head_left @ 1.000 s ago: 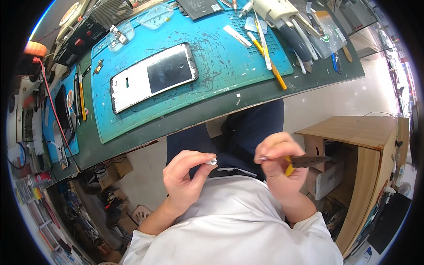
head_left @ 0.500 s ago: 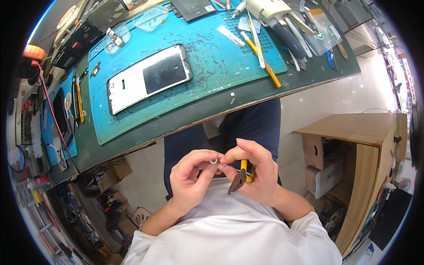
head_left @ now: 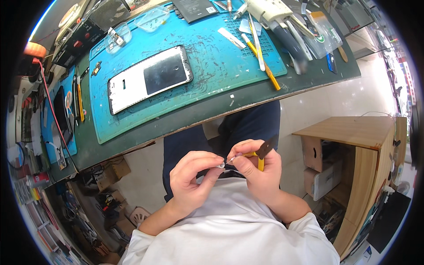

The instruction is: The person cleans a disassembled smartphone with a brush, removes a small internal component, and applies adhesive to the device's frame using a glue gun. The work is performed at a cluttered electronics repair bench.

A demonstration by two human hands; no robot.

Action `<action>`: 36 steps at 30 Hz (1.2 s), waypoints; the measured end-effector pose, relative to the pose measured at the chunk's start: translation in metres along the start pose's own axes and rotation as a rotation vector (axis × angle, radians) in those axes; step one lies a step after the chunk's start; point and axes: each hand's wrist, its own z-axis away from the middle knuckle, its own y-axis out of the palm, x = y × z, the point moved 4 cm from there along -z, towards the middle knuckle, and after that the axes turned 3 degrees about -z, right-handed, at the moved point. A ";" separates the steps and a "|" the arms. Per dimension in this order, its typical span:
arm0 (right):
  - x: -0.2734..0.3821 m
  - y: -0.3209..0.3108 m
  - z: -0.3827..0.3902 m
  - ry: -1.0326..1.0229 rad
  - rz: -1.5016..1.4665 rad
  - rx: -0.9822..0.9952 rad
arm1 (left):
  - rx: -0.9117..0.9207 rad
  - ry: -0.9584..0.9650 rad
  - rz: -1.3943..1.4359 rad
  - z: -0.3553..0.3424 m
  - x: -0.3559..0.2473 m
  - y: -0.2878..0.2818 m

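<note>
Over my lap, my left hand (head_left: 189, 180) is closed in a pinch on a small white round piece (head_left: 221, 165), too small to name. My right hand (head_left: 261, 173) is closed too, just beside it. Its fingers keep yellow-handled pliers (head_left: 266, 149) tucked in the palm, the dark metal jaws pointing up and to the right. A thin pale strand or tip (head_left: 231, 159) runs from the right fingertips to the white piece; whether the two are joined I cannot tell. Beyond my hands, a phone body (head_left: 149, 79), white with a black rectangle, lies on the blue work mat (head_left: 145, 121).
The green bench edge (head_left: 154, 135) crosses in front of my knees. Yellow-handled tools (head_left: 272, 78), tweezers (head_left: 257, 44) and a black battery (head_left: 195, 9) lie on the bench, with clear plastic trays (head_left: 152, 18) at the back. A wooden cabinet (head_left: 349, 130) stands to the right.
The pliers in my right hand have swung round, jaws from down-left to up-right. My right fingertips have drawn slightly away from the left ones, and the thin strand between them now shows.
</note>
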 end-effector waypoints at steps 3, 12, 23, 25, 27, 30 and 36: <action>-0.006 -0.001 -0.001 0.109 -0.158 -0.005 | -0.034 -0.023 0.027 0.001 -0.001 0.002; -0.009 -0.001 -0.001 0.099 -0.194 -0.039 | -0.049 -0.012 -0.026 0.000 -0.001 0.002; -0.010 -0.001 0.000 0.132 -0.203 -0.058 | 0.047 -0.010 -0.005 0.003 0.004 0.000; -0.011 -0.002 0.000 0.102 -0.191 -0.045 | 0.050 -0.005 -0.013 0.003 0.004 0.000; -0.011 -0.002 0.000 0.093 -0.187 -0.052 | 0.046 -0.006 -0.006 0.003 0.004 0.000; -0.009 0.000 -0.002 0.112 -0.195 -0.078 | 0.044 -0.004 0.001 0.002 0.003 0.001; -0.010 0.000 -0.001 0.131 -0.198 -0.085 | 0.038 -0.020 0.011 0.001 0.002 0.002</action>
